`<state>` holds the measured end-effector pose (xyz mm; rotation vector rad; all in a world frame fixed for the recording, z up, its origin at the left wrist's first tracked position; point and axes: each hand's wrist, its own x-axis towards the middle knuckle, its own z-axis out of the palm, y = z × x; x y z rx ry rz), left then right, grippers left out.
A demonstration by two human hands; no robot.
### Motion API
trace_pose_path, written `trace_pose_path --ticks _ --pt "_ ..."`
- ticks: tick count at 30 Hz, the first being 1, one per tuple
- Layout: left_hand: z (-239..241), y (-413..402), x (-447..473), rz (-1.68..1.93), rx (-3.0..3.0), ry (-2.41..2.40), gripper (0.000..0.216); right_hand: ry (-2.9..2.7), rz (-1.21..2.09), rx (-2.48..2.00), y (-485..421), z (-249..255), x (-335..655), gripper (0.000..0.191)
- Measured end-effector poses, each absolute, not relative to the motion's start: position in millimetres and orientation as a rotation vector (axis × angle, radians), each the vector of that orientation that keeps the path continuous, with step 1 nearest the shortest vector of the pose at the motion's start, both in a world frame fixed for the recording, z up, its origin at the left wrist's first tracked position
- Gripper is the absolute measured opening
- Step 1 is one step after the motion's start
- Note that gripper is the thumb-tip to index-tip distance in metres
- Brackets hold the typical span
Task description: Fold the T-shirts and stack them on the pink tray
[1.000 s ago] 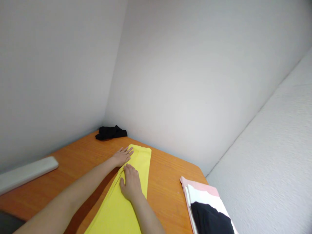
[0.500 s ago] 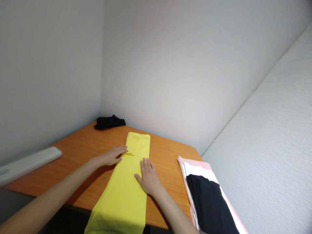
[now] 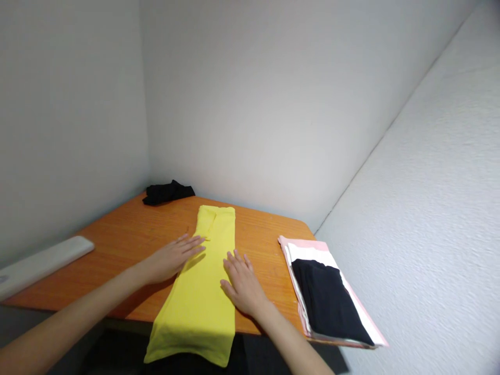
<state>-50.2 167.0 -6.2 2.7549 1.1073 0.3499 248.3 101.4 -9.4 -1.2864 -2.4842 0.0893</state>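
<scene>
A yellow garment (image 3: 203, 291), folded into a long strip, lies on the wooden table (image 3: 255, 234). Its near end hangs over the front edge. My left hand (image 3: 175, 256) is over the strip's left side, fingers stretched out toward a small crease; whether it touches the cloth I cannot tell. On the right edge of the strip, my right hand (image 3: 242, 285) lies flat with its fingers spread. Neither hand grips anything.
Folded pink, white and black clothes (image 3: 332, 302) are stacked at the table's right edge. A crumpled black cloth (image 3: 167, 192) lies in the back left corner. On the left is a long white object (image 3: 47, 263). Walls enclose the back and sides.
My left hand has come slightly nearer along the strip, and the crease by it looks flatter. The view has shifted, so the strip's hanging near end now shows whole.
</scene>
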Motion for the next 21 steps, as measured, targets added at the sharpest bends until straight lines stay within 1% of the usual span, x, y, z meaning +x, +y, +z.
trace_pose_path --ticks 2,3,6,7,8,11,14,17,19,21 --pt "2 133 -53 0.285 2.716 0.943 0.053 -2.552 0.158 -1.198 74 1 262 0.055" --pt "5 116 -57 0.272 2.685 0.906 0.053 -2.599 0.197 -1.147 60 5 269 0.059" --pt "6 76 -73 0.219 2.678 0.82 0.061 -2.715 0.284 -1.002 29 9 288 0.082" --pt "2 68 -79 0.199 2.706 0.789 0.066 -2.738 0.289 -0.971 23 6 292 0.086" --pt "-3 63 -83 0.185 2.745 0.76 0.072 -2.747 0.271 -0.956 19 2 294 0.085" --pt "-24 61 -88 0.216 2.915 0.71 0.082 -2.714 0.086 -0.977 16 -16 290 0.07" --pt "-41 64 -80 0.387 3.21 0.751 0.08 -2.665 -0.195 -1.002 20 -31 277 0.056" --pt "-42 60 -69 0.574 3.55 0.813 0.08 -2.684 -0.454 -0.869 25 -35 266 0.045" --pt "-40 55 -66 0.639 3.679 0.819 0.077 -2.686 -0.573 -0.754 27 -35 263 0.04" --pt "-42 49 -67 0.65 3.723 0.723 0.071 -2.663 -0.646 -0.678 29 -36 263 0.037"
